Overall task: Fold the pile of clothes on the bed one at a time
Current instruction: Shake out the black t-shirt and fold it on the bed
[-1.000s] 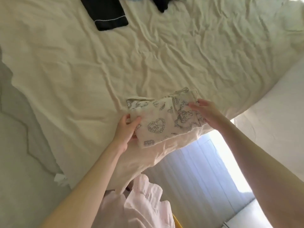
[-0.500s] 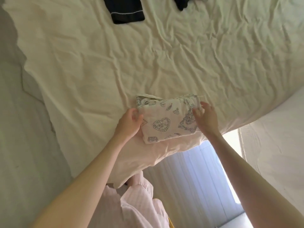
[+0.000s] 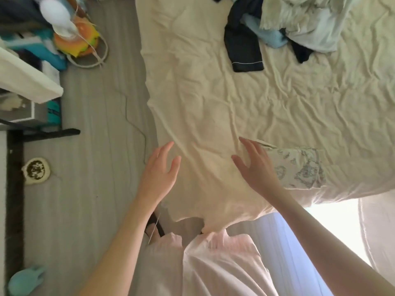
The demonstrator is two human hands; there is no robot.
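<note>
the folded heart-print garment (image 3: pixel 299 169) is seen lying flat on the bed (image 3: pixel 213 116) near its lower edge, at about 4 o'clock from the frame's centre, just beside the right hand. the pile of clothes (image 3: pixel 284 26) left to fold is heaped at about 1 o'clock, well apart from both hands, with a dark navy piece (image 3: pixel 242 48) trailing out of its near side. these garments are judged light, soft and limp, likely to sag and drag along the wrinkled sheet; nothing fragile is apparent. the navy piece with pale piping would best be taken by its free hem or a corner, so that one item is drawn out alone.

the left hand (image 3: pixel 159 174) is held over the bed's left edge at about 7 o'clock, fingers spread and straight, nothing gripped. the right hand (image 3: pixel 254 167) is held palm down at about 5 o'clock, fingers splayed, nothing pinched. both forearms are extended forward from the body.
</note>
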